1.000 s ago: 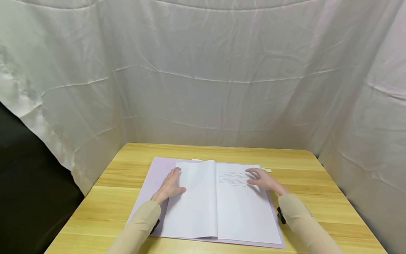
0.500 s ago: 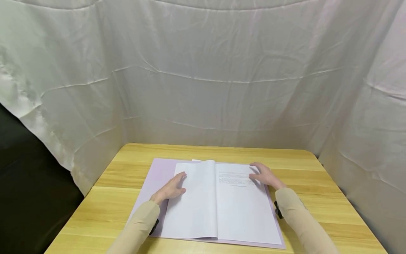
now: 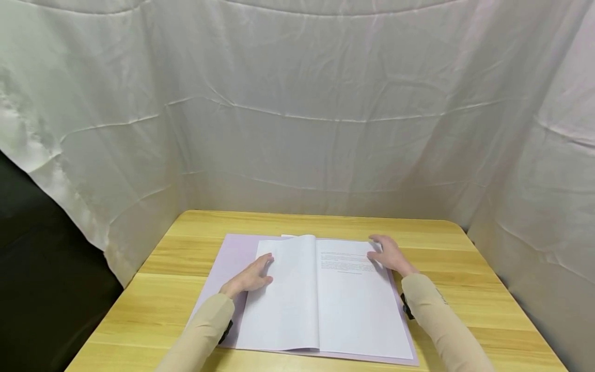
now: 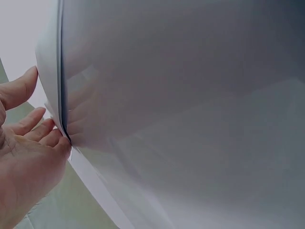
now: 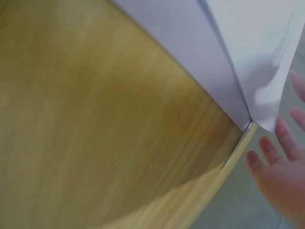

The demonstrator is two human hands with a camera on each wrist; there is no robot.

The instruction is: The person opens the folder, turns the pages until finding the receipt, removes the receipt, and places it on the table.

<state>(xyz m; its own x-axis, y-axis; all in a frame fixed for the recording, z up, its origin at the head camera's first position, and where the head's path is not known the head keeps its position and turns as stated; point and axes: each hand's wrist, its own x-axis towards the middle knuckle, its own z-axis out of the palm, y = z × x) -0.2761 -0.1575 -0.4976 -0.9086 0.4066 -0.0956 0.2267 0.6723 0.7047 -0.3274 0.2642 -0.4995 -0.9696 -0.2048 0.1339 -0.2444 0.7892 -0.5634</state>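
Note:
A stack of white pages lies opened out on a pale purple folder point(image 3: 237, 253) in the head view. My left hand point(image 3: 250, 276) is over the outer edge of the blank left page point(image 3: 288, 299), thumb and fingers spread. Seen from the left wrist, the fingertips are right at the edge of the curved pages point(image 4: 181, 143). At the far right corner of the printed right page point(image 3: 362, 310) is my right hand point(image 3: 391, 256), its fingers loosely bent. In the right wrist view, these fingers point(image 5: 286, 138) lie right beside the page's corner, holding nothing visibly.
Everything lies on a wooden table point(image 3: 465, 289) with rounded far corners. A small white slip point(image 3: 287, 235) juts out past the folder's far edge. Grey cloth point(image 3: 297, 155) hangs behind and at both sides, and a dark area point(image 3: 46, 279) is at far left.
My right hand has moved away from me and slightly right, from over the printed lines to the page's far corner. My left hand has shifted slightly, its fingers further over the left page.

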